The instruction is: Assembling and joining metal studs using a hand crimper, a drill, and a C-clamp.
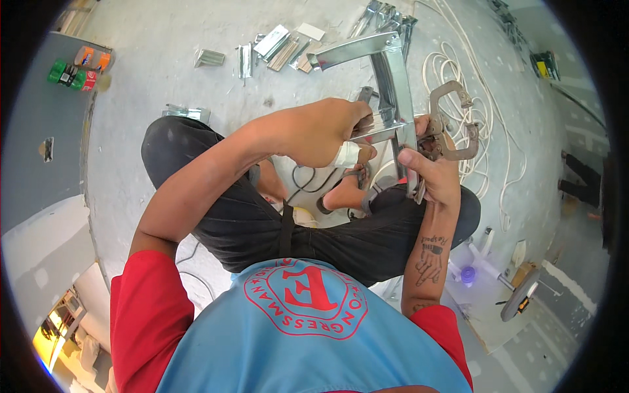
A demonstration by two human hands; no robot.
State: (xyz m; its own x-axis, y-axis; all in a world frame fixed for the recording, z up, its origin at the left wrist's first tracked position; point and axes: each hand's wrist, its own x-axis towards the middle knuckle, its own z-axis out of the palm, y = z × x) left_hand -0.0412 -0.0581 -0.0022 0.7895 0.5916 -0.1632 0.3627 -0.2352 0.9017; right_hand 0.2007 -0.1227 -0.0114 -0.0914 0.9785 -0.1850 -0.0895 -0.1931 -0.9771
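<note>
Before me, above my crossed legs, is a frame of shiny galvanized metal channels (398,78), one long piece with shorter arms joined to it. My left hand (321,131) comes in from the left, with white tape (347,154) on a digit. Its fingers are closed on the frame's short cross arm; the fingertips are partly hidden. My right hand (438,175) wraps round the lower end of the long channel, thumb on top. Against the right hand's fingers sits a rusty locking C-clamp (453,124); whether it is held or fastened to the channel, I cannot tell.
Several cut metal pieces (272,42) lie on the far floor, more of them (386,16) further right. A loose white cable (488,131) coils to the right. Two bottles (69,75) lie far left. A round disc-shaped thing (521,295) stands near right; dark-trousered legs (583,180) show behind.
</note>
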